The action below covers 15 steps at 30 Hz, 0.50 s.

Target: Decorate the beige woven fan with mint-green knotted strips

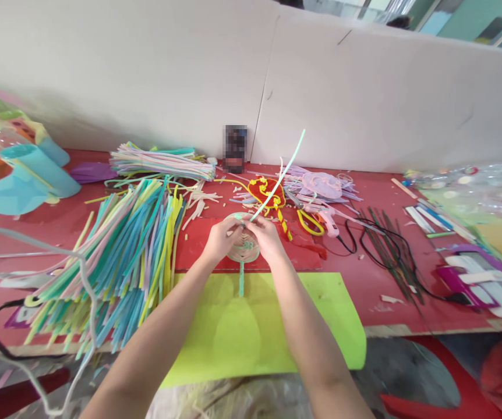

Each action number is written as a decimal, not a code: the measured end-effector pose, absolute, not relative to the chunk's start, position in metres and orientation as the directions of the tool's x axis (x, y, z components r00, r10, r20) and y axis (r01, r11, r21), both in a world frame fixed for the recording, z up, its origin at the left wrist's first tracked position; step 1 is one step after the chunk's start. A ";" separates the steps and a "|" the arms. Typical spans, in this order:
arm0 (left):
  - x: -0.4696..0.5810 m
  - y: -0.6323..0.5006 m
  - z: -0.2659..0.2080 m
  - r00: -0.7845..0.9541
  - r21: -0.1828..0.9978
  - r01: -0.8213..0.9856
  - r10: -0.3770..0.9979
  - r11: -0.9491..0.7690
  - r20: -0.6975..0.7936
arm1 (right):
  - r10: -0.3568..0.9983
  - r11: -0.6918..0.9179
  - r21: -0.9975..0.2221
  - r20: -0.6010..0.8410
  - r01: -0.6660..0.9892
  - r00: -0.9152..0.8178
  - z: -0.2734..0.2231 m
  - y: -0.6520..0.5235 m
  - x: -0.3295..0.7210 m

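Right hand (265,234) apparently pinches the mint pipe cleaner (285,173), left hand (222,235) beside it the round fan (244,251); snug bends should help.

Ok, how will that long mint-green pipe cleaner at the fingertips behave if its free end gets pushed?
The mint-green pipe cleaner is probably fairly stiff: its free length rises from near the right hand with only a slight curve. It's likely light, being so thin. It may bend easily, since nothing visible supports its tip.
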<state>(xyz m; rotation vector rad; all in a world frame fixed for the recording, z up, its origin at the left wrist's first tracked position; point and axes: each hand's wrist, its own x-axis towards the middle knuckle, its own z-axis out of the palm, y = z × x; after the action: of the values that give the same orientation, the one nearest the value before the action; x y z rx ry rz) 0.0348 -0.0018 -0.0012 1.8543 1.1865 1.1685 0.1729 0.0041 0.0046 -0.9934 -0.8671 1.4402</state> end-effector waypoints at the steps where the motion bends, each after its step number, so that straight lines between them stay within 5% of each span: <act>1: 0.035 -0.002 -0.001 0.193 0.854 0.351 0.922 -0.384 0.335 | 0.995 -0.100 -0.922 -0.100 -0.373 -0.017 0.004 0.004 0.173; 9: 0.038 0.002 -0.004 0.238 0.931 0.212 0.940 -0.296 0.245 | 0.990 -0.045 -0.938 -0.089 -0.343 0.113 0.005 0.007 0.179; 15: 0.039 0.007 -0.010 0.119 0.977 0.055 0.973 -0.206 0.199 | 0.986 -0.028 -0.948 -0.079 -0.318 0.149 0.004 0.006 0.176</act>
<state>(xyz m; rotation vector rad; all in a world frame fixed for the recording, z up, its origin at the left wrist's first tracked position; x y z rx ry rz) 0.0394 0.0069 -0.0097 1.4598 1.0691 1.2380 0.1760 0.0064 0.0040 -1.0807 -0.8318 1.2649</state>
